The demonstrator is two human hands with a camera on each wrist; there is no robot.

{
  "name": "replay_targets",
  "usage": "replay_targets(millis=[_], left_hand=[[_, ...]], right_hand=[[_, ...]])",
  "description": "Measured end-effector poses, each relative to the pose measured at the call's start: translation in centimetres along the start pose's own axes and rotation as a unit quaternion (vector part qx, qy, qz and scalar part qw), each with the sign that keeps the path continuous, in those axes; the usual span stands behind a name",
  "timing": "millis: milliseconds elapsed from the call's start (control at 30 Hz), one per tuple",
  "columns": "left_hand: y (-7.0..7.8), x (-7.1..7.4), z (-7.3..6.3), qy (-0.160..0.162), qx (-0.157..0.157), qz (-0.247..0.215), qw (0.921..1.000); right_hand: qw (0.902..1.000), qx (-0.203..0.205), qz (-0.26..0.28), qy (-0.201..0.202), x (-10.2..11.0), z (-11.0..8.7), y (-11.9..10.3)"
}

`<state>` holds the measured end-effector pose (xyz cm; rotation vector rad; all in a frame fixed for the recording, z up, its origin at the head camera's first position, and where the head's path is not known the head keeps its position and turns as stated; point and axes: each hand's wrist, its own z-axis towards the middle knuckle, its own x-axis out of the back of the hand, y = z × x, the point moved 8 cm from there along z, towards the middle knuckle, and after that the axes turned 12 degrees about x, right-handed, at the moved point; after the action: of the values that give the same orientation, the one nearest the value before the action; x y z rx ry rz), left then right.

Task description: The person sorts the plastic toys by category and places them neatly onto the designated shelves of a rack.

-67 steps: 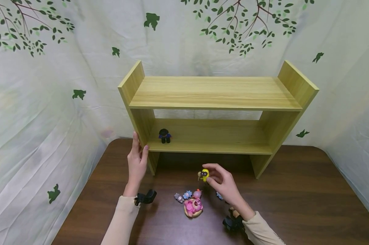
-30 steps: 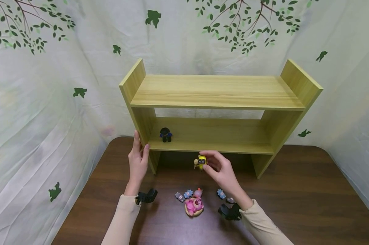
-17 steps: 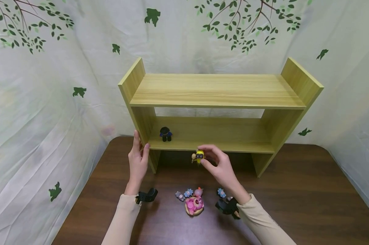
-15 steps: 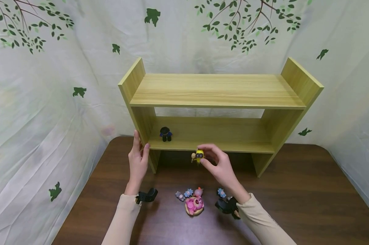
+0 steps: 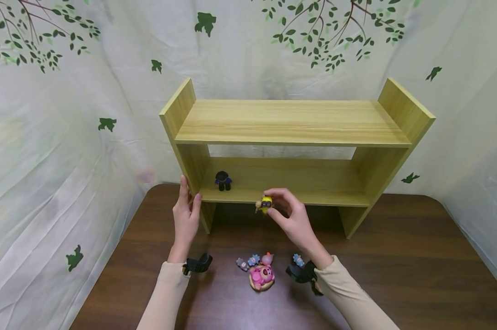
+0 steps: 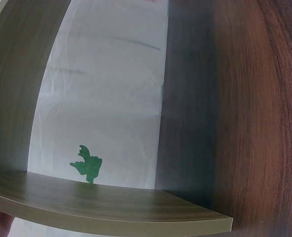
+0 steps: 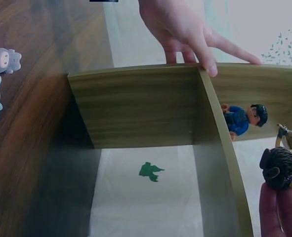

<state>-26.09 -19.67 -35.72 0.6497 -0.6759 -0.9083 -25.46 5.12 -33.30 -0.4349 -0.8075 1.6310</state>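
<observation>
My right hand [image 5: 291,219] pinches a small yellow Minion figurine [image 5: 266,202] with dark goggles, which carries something tan at its side. It is held at the front edge of the middle shelf board, overlapping that edge in the head view. My left hand [image 5: 185,224] rests with extended fingers against the left side panel of the light wooden shelf [image 5: 293,121]; in the right wrist view its fingers lie over the panel's edge. A toy figure [image 5: 222,181] with a black cap and blue sleeves stands on the middle board, near the left panel.
On the brown table [image 5: 401,270], in front of the shelf, lie a pink bear figurine [image 5: 261,277], a small pink figure [image 5: 267,259] and several little blue and grey figures [image 5: 253,260]. Another blue figure [image 5: 298,260] is beside my right wrist camera. A leaf-patterned cloth [image 5: 248,55] hangs behind.
My right hand has carried the Minion figurine up and leftward from above the table to the middle board's front edge. My left hand has stayed on the side panel.
</observation>
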Motion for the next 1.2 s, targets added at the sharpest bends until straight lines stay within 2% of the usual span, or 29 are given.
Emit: replay_targets(millis=[467, 733, 833, 1067, 1200], left_hand=[[-0.3, -0.1, -0.1, 0.001, 0.003, -0.002, 1.0000], [-0.1, -0.1, 0.0, 0.001, -0.002, -0.001, 1.0000], [-0.3, -0.1, -0.1, -0.001, 0.001, -0.002, 1.0000], [-4.1, -0.3, 0.0, 0.006, 0.014, -0.008, 0.9998], [-4.2, -0.4, 0.0, 0.008, 0.014, -0.010, 0.9998]], right_hand=[[0.9999, 0.001, -0.008, 0.008, 0.0, 1.2, 0.6], [0.9999, -0.001, -0.002, 0.011, 0.1, 1.2, 3.7], [1.0000, -0.003, 0.002, 0.006, -0.1, 1.5, 3.7], [0.9999, -0.006, -0.011, -0.005, -0.6, 2.8, 1.9], [0.9996, 0.005, -0.027, -0.008, -0.8, 3.5, 1.2]])
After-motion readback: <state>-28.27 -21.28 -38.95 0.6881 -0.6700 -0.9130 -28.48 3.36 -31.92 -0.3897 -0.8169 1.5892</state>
